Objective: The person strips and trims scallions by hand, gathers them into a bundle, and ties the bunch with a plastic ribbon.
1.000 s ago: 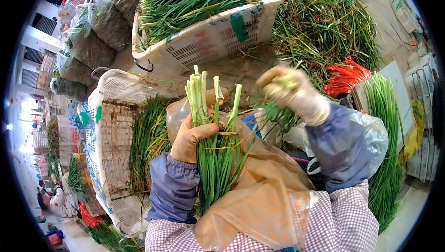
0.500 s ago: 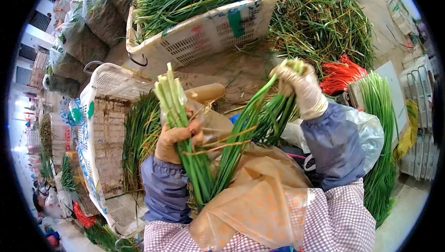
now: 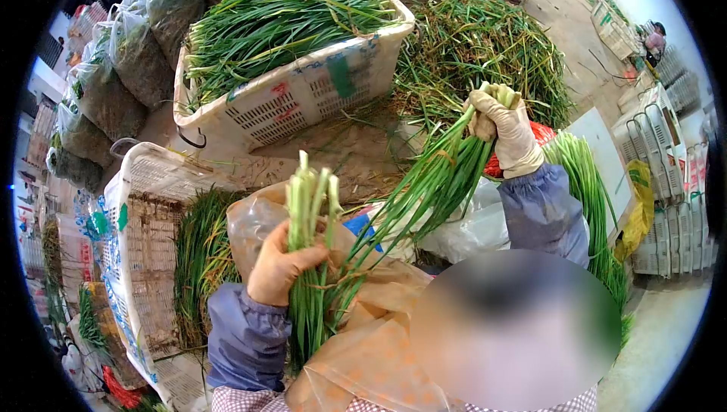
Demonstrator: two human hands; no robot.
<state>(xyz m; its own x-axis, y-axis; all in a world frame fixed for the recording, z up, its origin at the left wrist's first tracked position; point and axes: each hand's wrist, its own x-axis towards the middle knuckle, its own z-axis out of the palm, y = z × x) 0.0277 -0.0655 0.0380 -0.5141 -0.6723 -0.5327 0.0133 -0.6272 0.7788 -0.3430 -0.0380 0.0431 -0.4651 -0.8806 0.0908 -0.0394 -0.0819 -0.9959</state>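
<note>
My left hand [image 3: 284,264] is closed around a bunch of green onions [image 3: 310,329], pale stems up and green leaves hanging over my lap. At the upper right my right hand [image 3: 509,132], in a whitish glove, grips a second green onion bunch [image 3: 443,181] near its white ends. Its leaves slope down toward the left bunch, and some tips touch or cross it. A tan plastic apron [image 3: 371,370] covers my lap below both bunches.
A white crate [image 3: 295,105] piled with green onions stands ahead, beside a heap of leafy trimmings [image 3: 492,56]. To my left, a second crate [image 3: 136,260] holds loose greens. Long greens [image 3: 583,177] lie at right, near stacked crates [image 3: 666,238]. Filled bags [image 3: 110,101] line the far left.
The view has shifted, so the crates appear further left. My hands still grip their bunches, and more of the right bunch's leaves now show spread between them. Dry yellow strands beside the left hand no longer show.
</note>
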